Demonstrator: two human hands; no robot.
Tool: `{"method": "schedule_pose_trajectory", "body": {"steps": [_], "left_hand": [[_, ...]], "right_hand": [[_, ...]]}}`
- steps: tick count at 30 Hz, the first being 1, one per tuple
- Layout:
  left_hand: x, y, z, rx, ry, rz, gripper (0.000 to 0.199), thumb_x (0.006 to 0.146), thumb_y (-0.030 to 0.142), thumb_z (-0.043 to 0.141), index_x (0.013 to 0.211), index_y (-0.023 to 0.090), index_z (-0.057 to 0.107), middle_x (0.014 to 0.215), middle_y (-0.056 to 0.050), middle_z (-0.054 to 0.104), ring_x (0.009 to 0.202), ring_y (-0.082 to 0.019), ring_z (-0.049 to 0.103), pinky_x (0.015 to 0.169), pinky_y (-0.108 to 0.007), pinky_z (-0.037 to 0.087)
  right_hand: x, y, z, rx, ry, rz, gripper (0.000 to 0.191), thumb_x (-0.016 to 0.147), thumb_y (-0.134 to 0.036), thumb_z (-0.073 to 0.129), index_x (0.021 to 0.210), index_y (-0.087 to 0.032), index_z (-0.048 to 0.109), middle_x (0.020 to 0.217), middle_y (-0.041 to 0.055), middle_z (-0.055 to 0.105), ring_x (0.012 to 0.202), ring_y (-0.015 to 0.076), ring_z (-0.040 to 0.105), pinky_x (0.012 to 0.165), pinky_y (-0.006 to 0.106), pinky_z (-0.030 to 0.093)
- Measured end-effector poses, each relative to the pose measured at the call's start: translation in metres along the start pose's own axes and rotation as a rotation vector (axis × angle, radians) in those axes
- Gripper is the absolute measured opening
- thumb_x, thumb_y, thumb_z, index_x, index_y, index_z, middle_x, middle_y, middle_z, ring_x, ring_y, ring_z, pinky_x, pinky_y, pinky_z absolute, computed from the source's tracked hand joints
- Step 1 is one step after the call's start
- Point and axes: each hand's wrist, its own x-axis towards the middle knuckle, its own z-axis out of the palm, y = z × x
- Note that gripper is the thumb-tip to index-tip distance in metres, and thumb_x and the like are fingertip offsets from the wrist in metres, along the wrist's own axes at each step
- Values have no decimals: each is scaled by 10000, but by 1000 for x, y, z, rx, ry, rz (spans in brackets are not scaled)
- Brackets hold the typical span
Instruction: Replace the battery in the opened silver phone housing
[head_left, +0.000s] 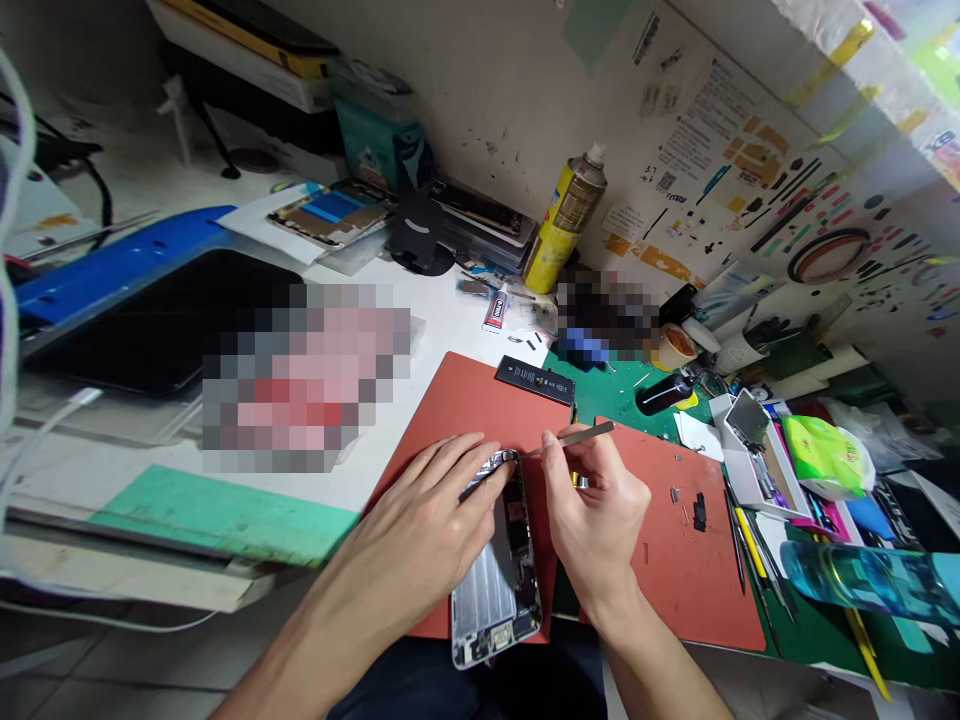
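Lying nearest, an opened silver phone shell [499,570] is resting on a red rubber mat [465,410]. The left hand [420,530] is pressing flat on its far left corner, fingers together. The right hand [596,510] is pinching a thin metal pry tool [574,438], its tip touching the shell's far end.

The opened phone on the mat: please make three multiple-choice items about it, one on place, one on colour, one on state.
1. Where does the battery lie?
A. on the mat, beyond the phone
B. inside the phone
C. in the left hand

2. What colour is the mat under the phone?
A. blue
B. red-brown
C. white

3. What does the right hand hold?
A. nothing
B. a spray can
C. a thin metal tool

Key: 1 A, it lies apart from the phone; 2 B, the mat is red-brown; 3 C, the tool points at the phone's top, which the left hand steadies.
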Motion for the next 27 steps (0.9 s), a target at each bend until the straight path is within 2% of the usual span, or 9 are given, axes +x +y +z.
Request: {"method": "schedule_pose_trajectory", "body": {"steps": [13, 16, 19, 23, 27], "left_hand": [[0, -1, -2, -6, -4, -3, 381, 1072, 179, 498, 1404, 160, 684, 1466, -136, 688, 1388, -355, 625, 1119, -590, 602], [-1, -3, -1, -30, -12, -14, 398, 1070, 161, 494, 1432, 173, 659, 1494, -129, 673, 1400, -343, 622, 1128, -584, 594], [-1, -5, -1, -91, -4, -60, 395, 1084, 172, 454, 1436, 187, 632, 1496, -115, 678, 1390, -302, 642, 1142, -557, 585], [-2, -8, -2, -185, 15, -142, 362, 1115, 291, 419, 1396, 182, 619, 1408, -111, 732, 1318, -277, 703, 1131, -513, 592], [-3, -14, -3, -260, 5, -220, 354, 1132, 428, 417, 1356, 232, 609, 1354, -78, 758, 1252, -254, 741, 1089, -436, 610]], "right_hand": [[-1, 8, -5, 143, -9, 114, 103, 1021, -252, 729, 933, -200, 724, 879, 10, 797, 711, 129, 752, 664, 241, 619], [2, 12, -4, 160, 45, 110, 76, 1019, -254, 747, 960, -207, 754, 882, 9, 801, 750, 143, 768, 721, 268, 642], [6, 17, -8, 178, 174, 65, 31, 992, -248, 791, 1008, -220, 792, 949, 23, 820, 847, 166, 788, 805, 307, 668], [3, 25, -29, 184, 282, 43, 114, 958, -240, 830, 1067, -215, 807, 1031, 56, 828, 910, 208, 809, 847, 374, 708], [-20, 38, -66, -34, 218, -46, 129, 998, -173, 751, 1109, -215, 801, 1125, 82, 833, 1015, 235, 822, 923, 400, 719]]}}
